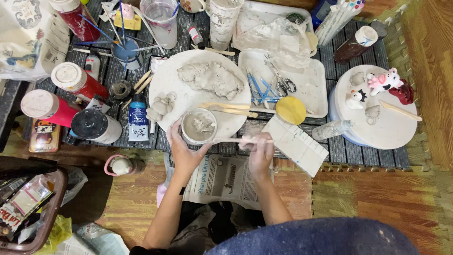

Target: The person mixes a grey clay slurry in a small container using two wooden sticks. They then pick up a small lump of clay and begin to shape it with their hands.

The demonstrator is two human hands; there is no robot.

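Fingers of the left hand (181, 148) curl around the near side of a small round bowl (198, 126) of grey slurry, gripping its wall. Right hand (258, 151) fingers close narrowly on a thin wooden stick (236, 140), whose tip reaches the bowl's rim. Just beyond the fingertips lies a round white board (188, 101), crowded with a lump of grey clay (211, 78), small clay pieces (160, 107) and two wooden modelling tools (229, 109). Right of the stick-holding fingers, a white ridged block (296, 144) sits close, with a yellow disc (291, 110) past it. Left of the bowl-holding fingers stands a blue paint tube (138, 119).
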